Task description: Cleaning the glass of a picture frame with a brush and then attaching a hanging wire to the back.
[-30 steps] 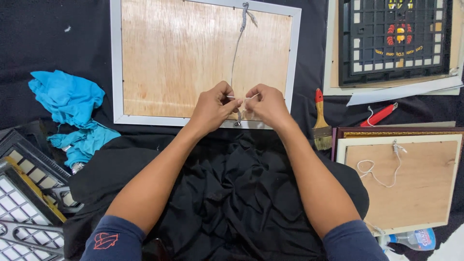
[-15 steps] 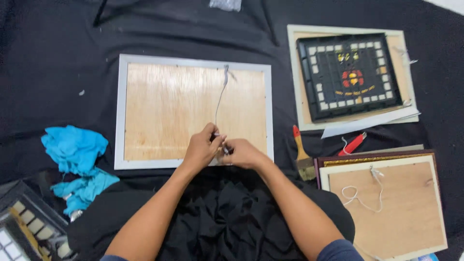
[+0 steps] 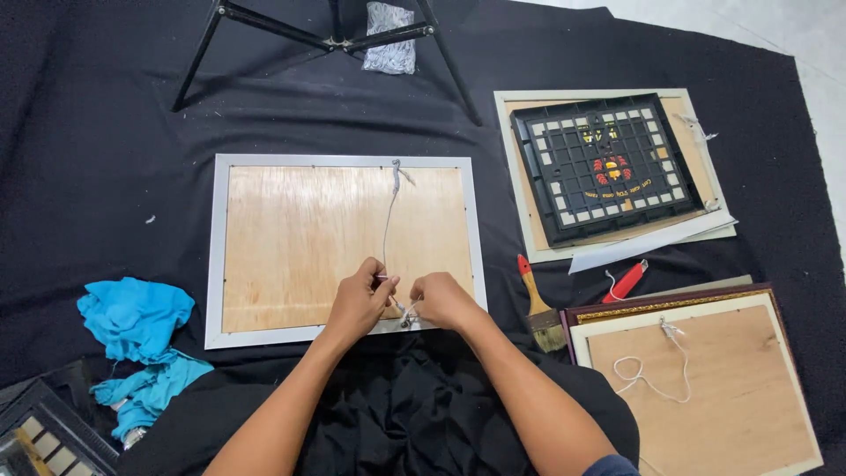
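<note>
Plywood-backed silver frame [image 3: 300, 247]: each hand, left hand [image 3: 357, 304] and right hand [image 3: 443, 301], pinches its white cord [image 3: 389, 220].

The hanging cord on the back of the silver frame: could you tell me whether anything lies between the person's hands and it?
Nothing visible does. The left hand and right hand are already pinching the cord at the frame's lower edge. The paintbrush and blue cloth lie off to the sides.

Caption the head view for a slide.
Two bare hands, left hand and right hand, pinch a thin white cord on a silver-framed plywood backing board.
</note>
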